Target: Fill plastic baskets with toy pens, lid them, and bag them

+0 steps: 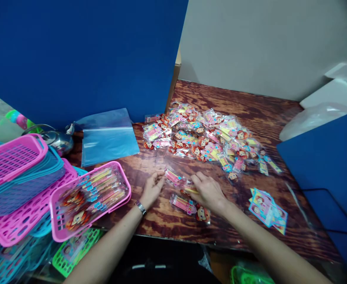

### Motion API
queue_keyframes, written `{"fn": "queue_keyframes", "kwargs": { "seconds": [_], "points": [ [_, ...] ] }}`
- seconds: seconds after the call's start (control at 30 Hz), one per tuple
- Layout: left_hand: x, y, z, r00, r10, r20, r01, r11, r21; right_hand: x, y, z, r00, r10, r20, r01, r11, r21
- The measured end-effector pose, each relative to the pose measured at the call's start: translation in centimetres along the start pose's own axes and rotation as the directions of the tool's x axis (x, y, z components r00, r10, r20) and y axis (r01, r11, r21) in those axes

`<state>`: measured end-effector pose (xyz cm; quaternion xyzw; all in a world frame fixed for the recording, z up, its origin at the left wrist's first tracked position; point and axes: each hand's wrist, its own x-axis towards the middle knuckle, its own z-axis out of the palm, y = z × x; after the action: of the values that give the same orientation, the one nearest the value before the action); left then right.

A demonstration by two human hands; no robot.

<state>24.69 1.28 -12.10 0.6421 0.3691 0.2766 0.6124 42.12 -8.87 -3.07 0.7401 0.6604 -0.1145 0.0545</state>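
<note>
My left hand [152, 188] rests on the wooden table [259, 114], fingers curled, pinching the left end of a small clear packet of pink pens [175, 177]. My right hand [206, 191] is closed on the other end of that packet, fingers bent over it. Just below my hands lies another packet with a cartoon doll head [191, 206]. A big pile of the same packets [204, 136] spreads across the table beyond my hands. A pink plastic basket [55, 232] at my left holds several packets.
Stacked pink and blue baskets [13, 173] sit at far left, a green one [68, 258] below. Clear plastic bags [107, 136] lie by the blue partition [73, 51]. A small stack of printed cards [268, 208] lies at right, near a blue panel [330, 165].
</note>
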Motion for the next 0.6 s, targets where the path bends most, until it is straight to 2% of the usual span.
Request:
{"fn": "queue_keyframes", "kwargs": {
  "seconds": [0.07, 0.13, 0.27, 0.37, 0.5, 0.6],
  "points": [
    [1.2, 0.1, -0.1, 0.997, 0.075, -0.025, -0.072, 0.991, 0.114, -1.3, -0.5, 0.4, 0.998, 0.002, 0.068, -0.008, 0.996, 0.090],
    [2.2, 0.1, 0.1, 0.989, 0.147, -0.011, -0.141, 0.963, 0.228, -2.5, -1.5, 1.9, 0.992, -0.029, 0.123, 0.013, 0.992, 0.126],
    [2.8, -0.2, 0.6, 0.970, 0.221, 0.103, -0.244, 0.885, 0.395, -3.6, -3.3, 4.8, 0.993, 0.019, 0.115, -0.022, 1.000, 0.021],
    [1.9, -0.5, 0.4, 0.956, 0.240, 0.166, -0.291, 0.834, 0.469, -2.8, -3.3, 4.4, 0.991, 0.021, 0.132, -0.034, 0.995, 0.096],
    [0.6, -0.5, -0.6, 0.948, 0.255, 0.189, -0.317, 0.801, 0.507, 0.1, -2.3, 2.8, 0.992, 0.081, 0.100, -0.106, 0.958, 0.267],
    [0.2, -0.2, -1.2, 0.956, 0.258, 0.141, -0.293, 0.801, 0.522, 1.9, -2.2, 2.8, 0.998, 0.051, 0.032, -0.056, 0.982, 0.182]
  ]
}}
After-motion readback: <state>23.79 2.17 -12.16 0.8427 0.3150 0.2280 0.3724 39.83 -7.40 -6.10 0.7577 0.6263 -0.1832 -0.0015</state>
